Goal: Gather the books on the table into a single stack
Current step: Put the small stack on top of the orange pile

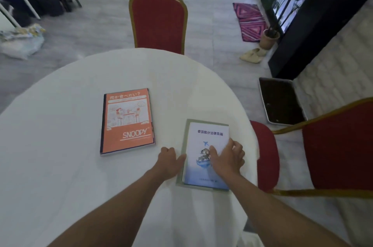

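An orange Snoopy book [127, 121] lies flat near the middle of the round white table [60, 105]. To its right, near the table's edge, a white-and-blue booklet [210, 137] lies on top of a larger green book [186, 131]. My right hand [226, 158] rests flat on the booklet's cover, fingers spread, fingertips at its right edge. My left hand [168, 161] touches the left edge of the green book with curled fingers; whether it grips the book is not clear.
A red chair [159, 20] stands at the far side of the table. Another red chair [331, 151] is close on the right. A tray of soil [282, 101], a potted plant [270, 36] and a pink mat [250, 20] are on the floor.
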Available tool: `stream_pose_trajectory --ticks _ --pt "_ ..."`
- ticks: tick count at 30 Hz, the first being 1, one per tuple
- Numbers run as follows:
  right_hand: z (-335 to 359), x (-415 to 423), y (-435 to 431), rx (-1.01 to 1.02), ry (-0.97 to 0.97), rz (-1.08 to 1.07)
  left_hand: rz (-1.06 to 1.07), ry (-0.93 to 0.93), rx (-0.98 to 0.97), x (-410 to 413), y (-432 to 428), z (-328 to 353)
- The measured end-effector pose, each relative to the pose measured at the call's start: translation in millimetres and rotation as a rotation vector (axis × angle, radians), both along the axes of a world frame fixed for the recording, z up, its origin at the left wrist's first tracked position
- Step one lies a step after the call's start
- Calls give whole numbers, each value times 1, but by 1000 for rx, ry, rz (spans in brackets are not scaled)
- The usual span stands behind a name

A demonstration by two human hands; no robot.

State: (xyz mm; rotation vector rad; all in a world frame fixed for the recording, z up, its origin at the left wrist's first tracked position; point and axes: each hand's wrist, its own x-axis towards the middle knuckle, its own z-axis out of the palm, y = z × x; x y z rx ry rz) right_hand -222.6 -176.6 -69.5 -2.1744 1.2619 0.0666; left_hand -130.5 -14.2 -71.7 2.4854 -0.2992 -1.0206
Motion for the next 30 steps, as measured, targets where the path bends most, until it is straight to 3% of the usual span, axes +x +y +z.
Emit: stream_pose_trajectory --ticks 8,14,20,25,30 --pt "-11 -2 -16 330 -16 -202 301 169 -183 -3 -26 -22" --pt "-22 5 -28 422 0 -275 503 276 -303 -2 -33 -8" --pt "-6 0 -24 546 -170 -298 616 381 -431 0 -29 -10" --pt "12 6 -27 637 -386 -127 605 302 -578 9 -25 18" --pt "48 19 -26 469 -589 165 353 100 -705 27 -7 46"
